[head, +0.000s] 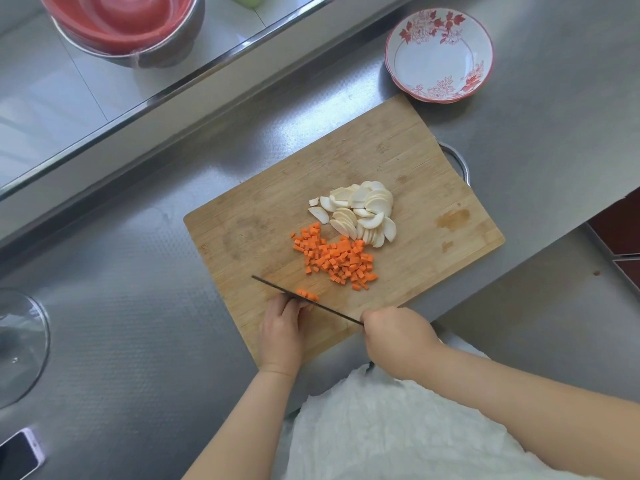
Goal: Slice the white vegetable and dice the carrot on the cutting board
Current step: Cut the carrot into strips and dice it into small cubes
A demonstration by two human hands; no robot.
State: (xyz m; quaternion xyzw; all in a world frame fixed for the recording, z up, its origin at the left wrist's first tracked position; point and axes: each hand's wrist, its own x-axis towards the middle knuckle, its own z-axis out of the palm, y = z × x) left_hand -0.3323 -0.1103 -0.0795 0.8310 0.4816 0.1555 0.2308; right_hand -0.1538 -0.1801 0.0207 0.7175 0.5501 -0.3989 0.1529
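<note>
A wooden cutting board [277,209] lies on the steel counter. A pile of white vegetable slices [360,213] sits at its middle, with a heap of diced carrot [337,259] just in front. My right hand [394,332] grips the handle of a knife [304,299], whose blade stands edge-down on the board's near side. My left hand [284,327] has curled fingertips holding a few carrot strips [306,294] against the blade; most of the strips are hidden under the fingers.
A white bowl with red flowers [440,53] stands beyond the board's far corner. A metal bowl with a red liner [131,29] sits on the raised shelf at the back left. A glass lid [20,344] and a phone [17,455] lie at the left.
</note>
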